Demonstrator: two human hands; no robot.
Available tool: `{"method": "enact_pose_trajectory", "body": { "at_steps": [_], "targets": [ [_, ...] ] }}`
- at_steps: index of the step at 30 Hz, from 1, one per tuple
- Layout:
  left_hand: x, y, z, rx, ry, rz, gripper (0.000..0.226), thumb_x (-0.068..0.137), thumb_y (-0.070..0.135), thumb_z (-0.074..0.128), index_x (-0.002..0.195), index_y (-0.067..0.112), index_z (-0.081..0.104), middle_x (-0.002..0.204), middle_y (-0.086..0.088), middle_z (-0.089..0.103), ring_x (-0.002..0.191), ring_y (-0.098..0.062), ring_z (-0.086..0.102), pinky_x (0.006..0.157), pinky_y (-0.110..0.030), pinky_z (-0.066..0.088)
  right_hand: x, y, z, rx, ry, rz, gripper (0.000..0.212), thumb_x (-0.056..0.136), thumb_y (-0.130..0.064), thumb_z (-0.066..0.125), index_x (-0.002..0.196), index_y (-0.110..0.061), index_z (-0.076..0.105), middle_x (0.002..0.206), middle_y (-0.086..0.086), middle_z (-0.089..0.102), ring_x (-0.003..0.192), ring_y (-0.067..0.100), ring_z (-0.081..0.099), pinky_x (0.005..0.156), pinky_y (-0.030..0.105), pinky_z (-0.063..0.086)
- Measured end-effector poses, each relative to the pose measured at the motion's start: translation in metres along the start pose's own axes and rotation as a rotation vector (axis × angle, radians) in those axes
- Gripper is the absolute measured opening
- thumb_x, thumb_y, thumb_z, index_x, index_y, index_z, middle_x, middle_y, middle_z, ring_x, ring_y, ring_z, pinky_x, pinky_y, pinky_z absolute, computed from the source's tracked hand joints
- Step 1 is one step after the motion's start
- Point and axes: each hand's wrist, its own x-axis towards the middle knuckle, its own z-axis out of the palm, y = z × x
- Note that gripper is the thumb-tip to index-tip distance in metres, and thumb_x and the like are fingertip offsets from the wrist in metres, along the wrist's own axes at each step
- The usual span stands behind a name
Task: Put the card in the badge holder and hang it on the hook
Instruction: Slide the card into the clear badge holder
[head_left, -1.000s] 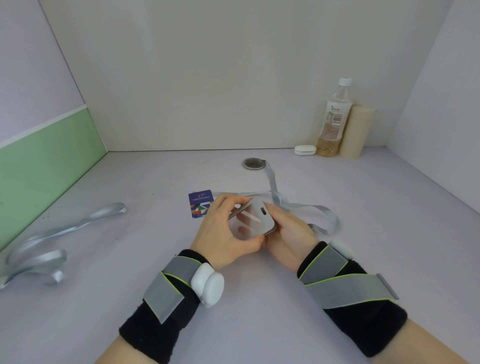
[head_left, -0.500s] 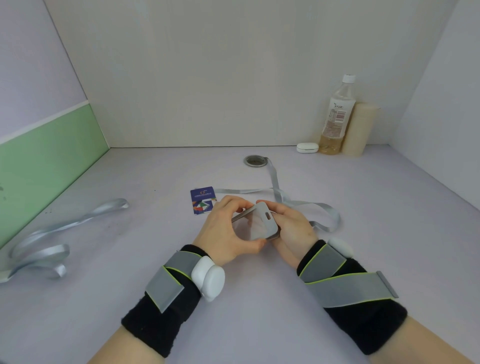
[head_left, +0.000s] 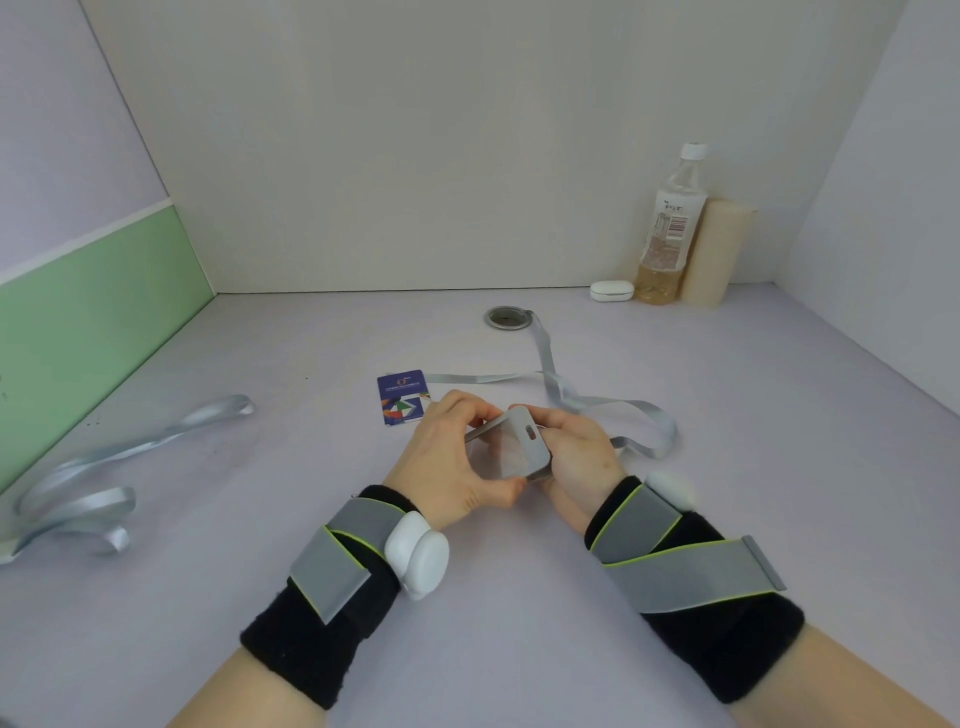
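From the head camera, the clear badge holder (head_left: 511, 447) is held up off the surface (head_left: 519, 597) between both hands. The left hand (head_left: 447, 462) curls its fingers (head_left: 467, 410) over the top edge with the thumb under the lower edge, and the right hand (head_left: 576, 457) grips the opposite side. The card (head_left: 401, 397) is not yet inside. It lies flat on the surface just beyond the left hand, apart from the holder. The likely trouble is that one hand must let go to fetch the card, which leaves the slick plastic in a single edge grip where it could twist or slip. A card lying flat is also awkward to lift, and fingers pinching the sleeve may press its opening closed, so a corner could catch. The grey lanyard (head_left: 597, 402) loops just beside the right hand and runs back to a round metal ring (head_left: 508, 318); it could snag or drag as the holder moves. I cannot make out a hook. A second grey ribbon (head_left: 104, 467) lies well apart at the left, and a bottle (head_left: 670, 223), a cream cylinder (head_left: 719, 254) and a small white case (head_left: 612, 291) stand by the back wall, out of the way.
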Motion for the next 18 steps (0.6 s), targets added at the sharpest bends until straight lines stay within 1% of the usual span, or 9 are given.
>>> {"method": "enact_pose_trajectory", "body": {
  "at_steps": [4,5,7,10,12,14,18],
  "targets": [
    [-0.0004,0.0009,0.0011,-0.015,0.004,-0.001,0.067,0.047,0.053,0.066,0.105,0.020,0.057,0.105,0.006,0.052,0.097,-0.009,0.049,0.079,-0.001,0.032,-0.0002,0.0001,0.0010,-0.015,0.020,0.002,0.023,0.082,0.013,0.050,0.100,0.003,0.060,0.081,0.017,0.064,0.069,0.029,0.059,0.064,0.033,0.049],
    [-0.0005,0.0011,0.0014,-0.017,0.005,-0.004,0.068,0.046,0.054,0.065,0.105,0.021,0.057,0.105,0.006,0.052,0.097,-0.009,0.049,0.079,-0.001,0.032,-0.0004,0.0002,0.0007,-0.023,0.026,0.002,0.022,0.082,0.013,0.051,0.099,0.003,0.060,0.083,0.018,0.064,0.071,0.030,0.059,0.064,0.033,0.049],
    [-0.0003,0.0014,0.0014,-0.017,0.004,-0.007,0.066,0.048,0.050,0.069,0.106,0.021,0.056,0.105,0.006,0.051,0.097,-0.010,0.048,0.078,-0.001,0.032,-0.0001,0.0004,0.0007,-0.041,0.041,-0.001,0.021,0.080,0.013,0.053,0.096,0.003,0.062,0.087,0.023,0.065,0.076,0.033,0.060,0.068,0.036,0.050],
    [-0.0005,0.0015,0.0017,-0.014,-0.010,-0.014,0.063,0.052,0.042,0.072,0.107,0.020,0.055,0.107,0.005,0.051,0.097,-0.011,0.048,0.077,0.000,0.032,0.0006,0.0007,0.0013,-0.046,0.064,0.005,0.028,0.079,0.013,0.054,0.105,0.011,0.061,0.097,0.031,0.064,0.084,0.037,0.060,0.076,0.041,0.050],
    [-0.0008,0.0010,0.0019,-0.007,-0.011,-0.010,0.064,0.051,0.045,0.071,0.107,0.020,0.055,0.106,0.006,0.051,0.097,-0.010,0.048,0.077,-0.002,0.033,0.0002,0.0007,0.0017,-0.050,0.072,0.011,0.030,0.078,0.014,0.054,0.107,0.013,0.061,0.100,0.033,0.063,0.085,0.037,0.060,0.077,0.042,0.050],
    [-0.0010,0.0012,0.0018,-0.010,-0.011,-0.009,0.065,0.050,0.050,0.067,0.107,0.021,0.055,0.106,0.007,0.051,0.097,-0.010,0.049,0.077,-0.003,0.034,0.0003,0.0012,0.0011,-0.056,0.071,0.011,0.031,0.078,0.014,0.051,0.108,0.014,0.060,0.104,0.036,0.063,0.085,0.037,0.060,0.075,0.041,0.050],
    [-0.0016,0.0034,0.0010,-0.059,0.003,-0.021,0.062,0.053,0.040,0.072,0.109,0.019,0.054,0.107,0.005,0.053,0.096,-0.007,0.050,0.075,0.003,0.032,0.0021,0.0019,-0.0016,-0.094,0.091,0.015,0.031,0.083,0.012,0.044,0.108,0.011,0.062,0.101,0.033,0.065,0.077,0.035,0.062,0.060,0.032,0.052]
  ]
}}
